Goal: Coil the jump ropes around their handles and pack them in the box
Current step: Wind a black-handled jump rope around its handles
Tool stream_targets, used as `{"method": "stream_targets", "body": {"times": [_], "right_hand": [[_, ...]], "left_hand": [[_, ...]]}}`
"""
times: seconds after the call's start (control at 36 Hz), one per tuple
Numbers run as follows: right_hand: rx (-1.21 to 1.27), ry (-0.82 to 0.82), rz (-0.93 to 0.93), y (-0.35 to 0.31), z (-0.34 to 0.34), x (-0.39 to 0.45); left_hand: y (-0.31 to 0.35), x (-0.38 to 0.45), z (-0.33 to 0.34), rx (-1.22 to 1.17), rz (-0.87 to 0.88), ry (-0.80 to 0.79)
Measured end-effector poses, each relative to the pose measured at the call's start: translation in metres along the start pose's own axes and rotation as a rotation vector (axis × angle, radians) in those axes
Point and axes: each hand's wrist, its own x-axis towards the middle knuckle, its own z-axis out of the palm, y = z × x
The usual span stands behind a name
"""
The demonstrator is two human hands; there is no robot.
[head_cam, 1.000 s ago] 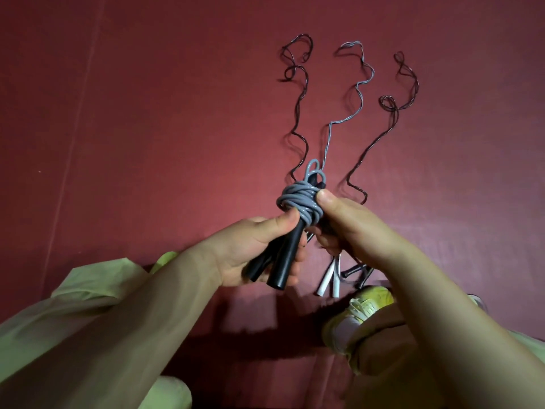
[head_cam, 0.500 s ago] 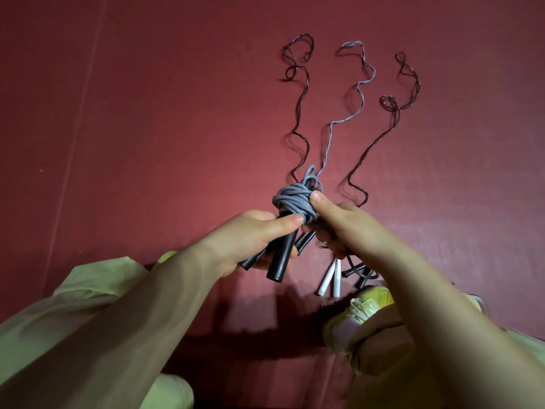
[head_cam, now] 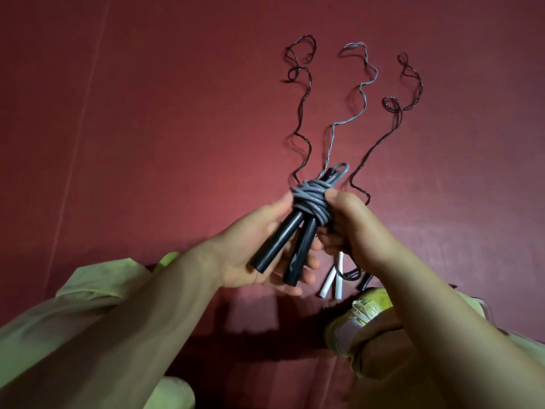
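We hold the grey jump rope point(head_cam: 311, 202) up over the red floor mat point(head_cam: 147, 143), near the centre of the view and slightly toward 3 o'clock. Our left hand point(head_cam: 259, 255) cradles its two black handles point(head_cam: 290, 246) from below, fingers curled under them and thumb lying along the upper handle, so this hand grips the handles. The handles splay apart toward 7 o'clock, and the grey cord is wound in a thick bundle around their upper ends, with one small loop sticking out at 1 o'clock from the bundle. Our right hand point(head_cam: 354, 228) closes on the coil from the 3 o'clock side, thumb pressed against the wound cord and fingers tucked behind it. On the mat beyond the hands lie three uncoiled ropes, running away toward 12 o'clock in wavy lines: a dark rope point(head_cam: 303, 113) at 11 o'clock, a pale grey rope point(head_cam: 364, 84) in the middle, and another dark rope point(head_cam: 395, 113) at 1 o'clock. Two white handles point(head_cam: 333, 278) rest on the mat just below the right hand, beside a yellow shoe point(head_cam: 362, 314) at 5 o'clock. We can read no brand, label or writing on the handles, ropes or shoe.
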Motion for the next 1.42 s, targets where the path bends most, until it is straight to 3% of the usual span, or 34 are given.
{"method": "stream_targets", "body": {"times": [0.22,0.5,0.69,0.97,1.28,1.42], "right_hand": [[-0.079,-0.129,-0.046,-0.001,0.0,-0.005],[-0.179,-0.068,-0.007,-0.001,-0.004,-0.002],[-0.249,0.002,0.048,0.003,-0.008,0.001],[-0.249,0.081,0.003,0.006,-0.007,0.004],[-0.286,0.028,-0.034,0.007,-0.004,0.003],[-0.232,-0.009,-0.027,0.002,-0.002,0.001]], "left_hand": [[-0.004,0.005,-0.006,-0.086,-0.068,-0.133],[-0.004,0.012,0.004,-0.035,0.084,0.093],[-0.009,0.02,-0.012,0.241,0.155,0.306],[-0.009,0.019,-0.011,0.231,0.24,0.347],[-0.006,0.018,-0.01,0.072,0.255,0.26],[-0.006,0.017,-0.014,0.103,0.358,0.296]]}}
